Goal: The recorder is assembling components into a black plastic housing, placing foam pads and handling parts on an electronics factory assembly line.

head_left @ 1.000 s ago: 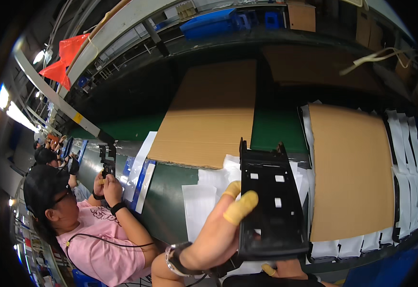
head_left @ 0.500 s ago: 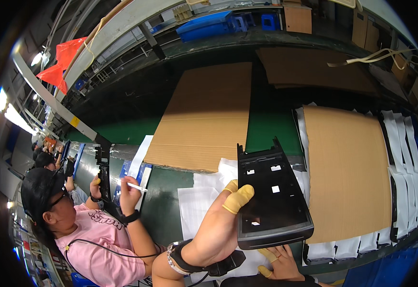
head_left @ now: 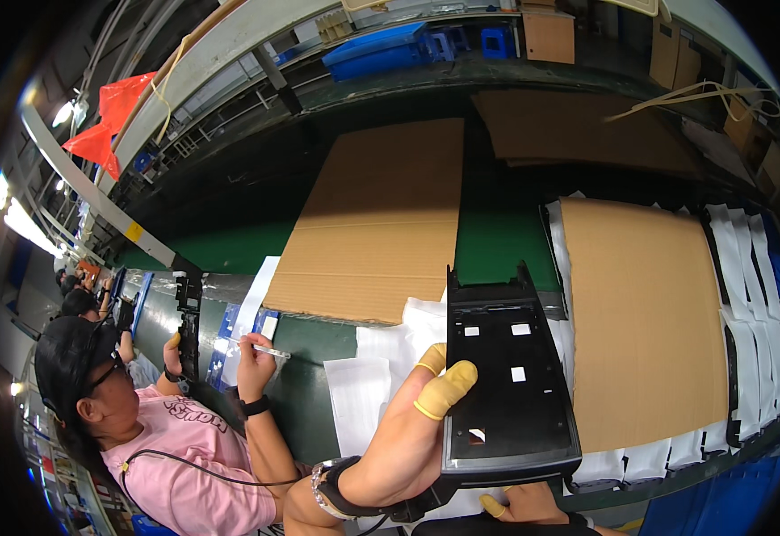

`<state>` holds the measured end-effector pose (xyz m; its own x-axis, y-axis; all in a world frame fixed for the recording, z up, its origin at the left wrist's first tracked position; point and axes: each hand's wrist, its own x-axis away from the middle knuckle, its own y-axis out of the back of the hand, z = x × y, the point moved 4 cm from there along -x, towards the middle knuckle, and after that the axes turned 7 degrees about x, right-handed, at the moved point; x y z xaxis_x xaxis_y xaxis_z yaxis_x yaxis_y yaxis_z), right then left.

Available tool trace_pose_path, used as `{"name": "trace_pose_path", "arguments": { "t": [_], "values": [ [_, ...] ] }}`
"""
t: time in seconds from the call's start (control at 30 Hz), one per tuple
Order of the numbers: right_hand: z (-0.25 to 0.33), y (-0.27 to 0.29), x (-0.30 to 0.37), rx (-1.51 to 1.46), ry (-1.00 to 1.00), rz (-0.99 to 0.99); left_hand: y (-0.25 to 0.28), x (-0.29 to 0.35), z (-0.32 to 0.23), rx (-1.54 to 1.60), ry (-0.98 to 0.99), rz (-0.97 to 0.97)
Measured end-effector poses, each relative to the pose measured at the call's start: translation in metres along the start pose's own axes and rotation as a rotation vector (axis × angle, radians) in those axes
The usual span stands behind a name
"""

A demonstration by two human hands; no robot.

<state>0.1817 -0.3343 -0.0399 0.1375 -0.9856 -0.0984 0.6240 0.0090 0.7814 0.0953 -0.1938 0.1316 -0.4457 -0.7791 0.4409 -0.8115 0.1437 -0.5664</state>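
A black, oblong, plastic-looking housing (head_left: 508, 402), long axis pointing away from the person, lies right of the yellow-fingertipped left hand (head_left: 415, 431), clamped on its left edge; the right hand (head_left: 533, 506), below its near end, has an unclear grip.

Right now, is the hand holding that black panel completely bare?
No, the left hand holding the black panel wears yellow finger covers.

L hand (head_left: 408, 439) gripping, R hand (head_left: 530, 502) down low
L forearm (head_left: 308, 507) comes up from the bottom edge, thumb (head_left: 446, 390) laid over the top w/ a yellow cover on, yellow-tipped finger (head_left: 432, 357) just beside it. R hand's nr the bottom edge, partly hidden, yellow tip showing on the L side, can't tell its grip tbh.
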Motion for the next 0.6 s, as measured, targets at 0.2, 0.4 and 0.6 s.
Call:
{"name": "trace_pose_path", "arguments": {
  "t": [0.2,0.4,0.6],
  "values": [
    [0.0,0.003,-0.002,-0.086,-0.042,0.038,-0.001,0.003,0.001,-0.001,0.009,0.028],
    [-0.009,-0.009,0.005,0.006,-0.024,0.046,0.008,-0.005,0.005,0.034,0.056,0.033],
    [0.0,-0.004,-0.001,0.116,0.04,0.016,0.009,-0.004,0.001,0.066,0.069,0.081]
  ]
}}
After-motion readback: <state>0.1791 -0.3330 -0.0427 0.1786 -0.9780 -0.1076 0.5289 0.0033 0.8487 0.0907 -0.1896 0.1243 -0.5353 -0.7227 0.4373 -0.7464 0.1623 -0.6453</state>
